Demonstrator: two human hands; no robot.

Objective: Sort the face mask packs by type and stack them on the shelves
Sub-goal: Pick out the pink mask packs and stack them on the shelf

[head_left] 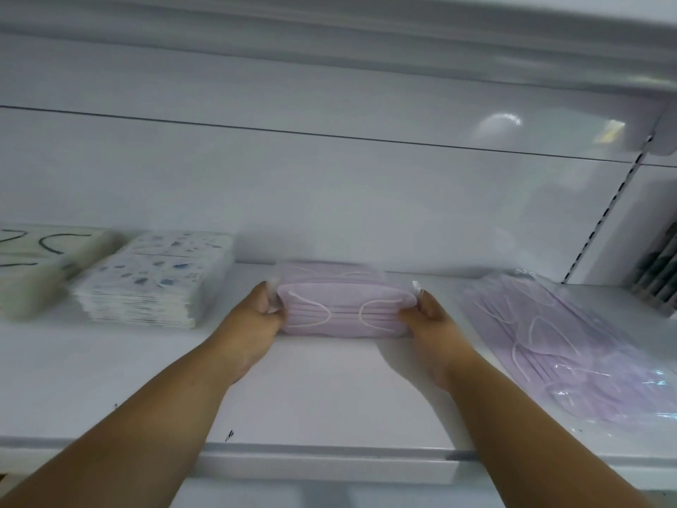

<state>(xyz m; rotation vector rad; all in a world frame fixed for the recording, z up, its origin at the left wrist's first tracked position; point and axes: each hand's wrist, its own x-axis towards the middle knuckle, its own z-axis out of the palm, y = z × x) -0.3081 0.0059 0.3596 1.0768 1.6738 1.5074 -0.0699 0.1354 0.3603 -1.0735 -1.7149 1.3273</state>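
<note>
My left hand [262, 309] and right hand [426, 313] grip the ends of a lilac plastic-wrapped mask pack stack [342, 311]; squeezing unevenly could slide slippery packs askew.

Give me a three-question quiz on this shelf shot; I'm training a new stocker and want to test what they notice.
1. True or false: both hands hold the pink mask stack by its ends.
2. Which lies just left of that stack? A) patterned packs B) loose pink packs C) a box
3. Fill in: the loose pink packs lie to the stack's ____.

Key: 1 true, the left hand and right hand grip its ends. 2 A, the patterned packs. 3 right.
</note>
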